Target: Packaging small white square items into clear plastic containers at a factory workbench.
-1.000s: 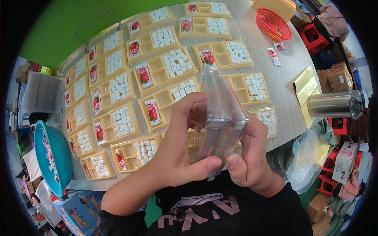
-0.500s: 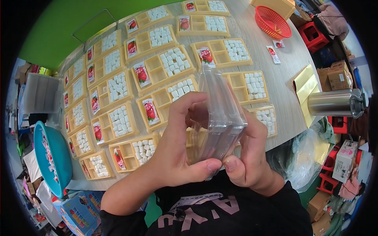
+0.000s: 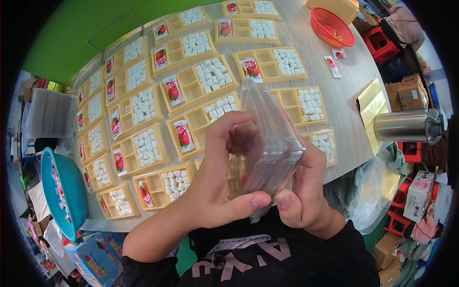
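Table: broad top (image 3: 346, 110) in pale grey-beige wood grain, edges bowed by the lens. Left and middle covered by shallow, pale-yellow rectangular plastic trays (image 3: 192, 79) in slanting rows, many rim to rim or nearly so; nearest ones partly hidden. Trays seen whole: red-and-white strawberry-print sachet at left, bare compartments between, stubby white marshmallow-like pieces at right. Far right: round red slatted plastic basket (image 3: 327, 27); just nearer, two small loose red-and-white packets (image 3: 333, 67), well apart from the trays. Right edge: folded matte-gold sheet (image 3: 371, 103), overhanging slightly.
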`<state>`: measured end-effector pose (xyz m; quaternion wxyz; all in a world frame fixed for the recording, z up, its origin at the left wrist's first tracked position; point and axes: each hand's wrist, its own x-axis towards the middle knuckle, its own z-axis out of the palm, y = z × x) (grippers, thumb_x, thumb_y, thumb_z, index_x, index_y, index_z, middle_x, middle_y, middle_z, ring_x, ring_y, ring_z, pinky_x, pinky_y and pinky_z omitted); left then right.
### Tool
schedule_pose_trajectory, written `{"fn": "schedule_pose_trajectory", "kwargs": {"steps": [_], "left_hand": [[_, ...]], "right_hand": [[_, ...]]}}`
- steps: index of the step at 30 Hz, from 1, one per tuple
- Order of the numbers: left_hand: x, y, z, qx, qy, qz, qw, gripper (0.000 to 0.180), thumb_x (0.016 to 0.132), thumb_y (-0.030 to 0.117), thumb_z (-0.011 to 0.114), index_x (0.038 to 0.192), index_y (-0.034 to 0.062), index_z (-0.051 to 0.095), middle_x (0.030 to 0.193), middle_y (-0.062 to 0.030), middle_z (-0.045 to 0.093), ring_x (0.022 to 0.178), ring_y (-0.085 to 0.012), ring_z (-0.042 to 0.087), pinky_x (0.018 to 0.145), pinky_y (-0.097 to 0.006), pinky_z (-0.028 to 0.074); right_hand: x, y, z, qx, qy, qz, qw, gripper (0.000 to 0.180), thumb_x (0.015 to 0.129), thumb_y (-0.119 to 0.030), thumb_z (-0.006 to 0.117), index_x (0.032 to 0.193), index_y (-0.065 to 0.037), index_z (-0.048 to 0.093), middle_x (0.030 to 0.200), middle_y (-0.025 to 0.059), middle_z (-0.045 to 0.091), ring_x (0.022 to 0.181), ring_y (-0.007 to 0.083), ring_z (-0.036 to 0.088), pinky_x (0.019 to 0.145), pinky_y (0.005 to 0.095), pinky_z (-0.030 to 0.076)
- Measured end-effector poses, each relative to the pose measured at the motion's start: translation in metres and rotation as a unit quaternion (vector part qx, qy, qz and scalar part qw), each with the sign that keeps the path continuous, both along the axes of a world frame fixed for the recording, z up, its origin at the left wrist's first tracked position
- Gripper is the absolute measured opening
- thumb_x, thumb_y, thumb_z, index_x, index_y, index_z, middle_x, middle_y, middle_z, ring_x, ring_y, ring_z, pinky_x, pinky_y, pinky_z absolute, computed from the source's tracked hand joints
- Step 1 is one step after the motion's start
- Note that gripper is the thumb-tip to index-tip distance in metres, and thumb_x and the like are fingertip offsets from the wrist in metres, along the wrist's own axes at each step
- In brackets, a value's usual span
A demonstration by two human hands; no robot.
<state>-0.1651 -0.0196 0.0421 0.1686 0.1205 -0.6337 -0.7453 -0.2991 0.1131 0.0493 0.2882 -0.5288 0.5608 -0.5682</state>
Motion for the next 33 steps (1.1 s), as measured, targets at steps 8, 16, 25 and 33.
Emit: {"fn": "schedule_pose_trajectory", "kwargs": {"steps": [8,16,25,33], "left_hand": [[0.000,0.003,0.006,0.056,-0.014,0.001,0.998,0.092,0.078,0.033,0.075,0.144,0.0050,0.017,0.119,-0.0134,0.042,0.109,-0.0225,0.045,0.098,-0.039,0.035],[0.000,0.002,0.004,0.047,0.009,0.000,0.999,0.091,0.079,0.032,0.074,0.144,0.0052,0.017,0.119,-0.0130,0.042,0.109,-0.0225,0.045,0.099,-0.039,0.034],[0.004,0.007,0.004,0.044,-0.039,0.015,0.998,0.093,0.076,0.029,0.077,0.144,0.0037,0.019,0.124,-0.0150,0.043,0.114,-0.0243,0.046,0.101,-0.040,0.035],[0.005,0.009,0.002,-0.020,-0.040,0.051,0.998,0.094,0.070,0.027,0.081,0.141,-0.0004,0.026,0.121,-0.0171,0.051,0.104,-0.0253,0.057,0.094,-0.039,0.046]], "right_hand": [[0.002,-0.002,0.000,-0.016,-0.033,-0.009,0.999,0.061,0.092,-0.030,0.062,0.135,0.003,0.035,0.139,0.0300,0.040,0.124,0.0399,0.046,0.104,0.0432,0.038],[0.001,-0.004,-0.002,-0.037,-0.001,-0.004,0.999,0.061,0.092,-0.031,0.061,0.136,0.003,0.034,0.140,0.0298,0.039,0.123,0.0393,0.047,0.103,0.0426,0.039],[0.003,-0.004,0.001,0.012,-0.047,0.005,0.999,0.072,0.085,-0.036,0.070,0.134,0.002,0.034,0.139,0.0305,0.039,0.123,0.0400,0.048,0.105,0.0439,0.036],[0.002,-0.001,0.009,0.053,-0.025,0.001,0.998,0.072,0.083,-0.031,0.071,0.134,0.002,0.034,0.139,0.0305,0.040,0.122,0.0402,0.049,0.106,0.0433,0.035]]}}
